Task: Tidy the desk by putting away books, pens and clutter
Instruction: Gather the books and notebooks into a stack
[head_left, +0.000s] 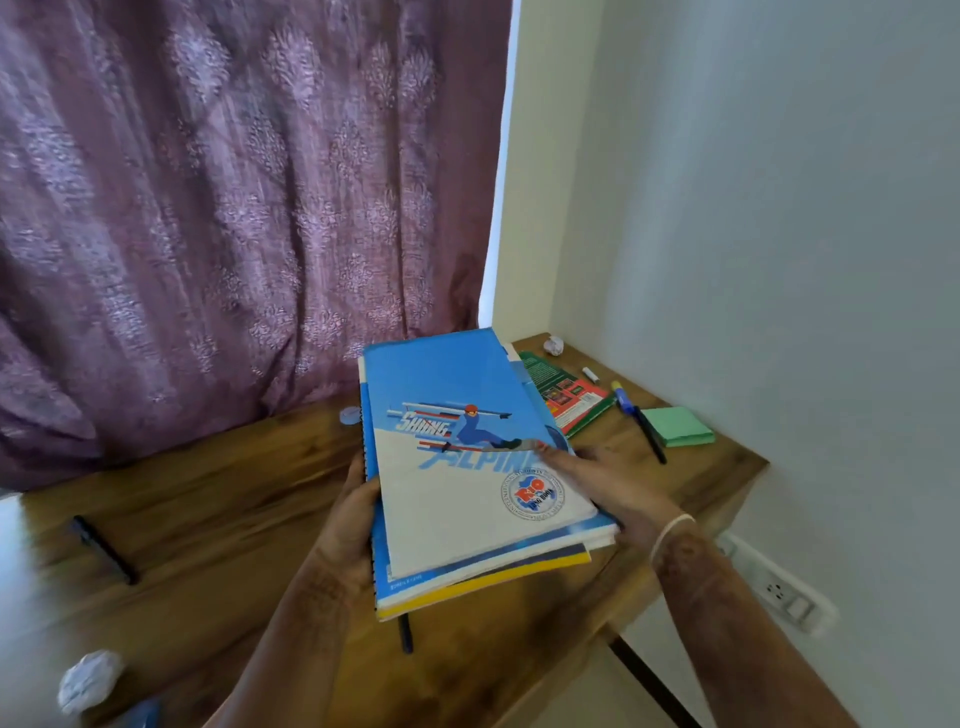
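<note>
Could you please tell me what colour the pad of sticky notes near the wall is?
Light green; the head view shows the sticky notes best.

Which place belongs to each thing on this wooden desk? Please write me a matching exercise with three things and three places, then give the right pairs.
Things
1. notebook with blue-and-white skiing cover
2. green square sticky-note pad
3. green-and-red paperback book

Places
A. on the wooden desk, partly hidden behind that notebook
B. near the right-hand wall, beside a black pen
C. held between the left hand and the right hand

Pairs: 1-C, 2-B, 3-A
</note>
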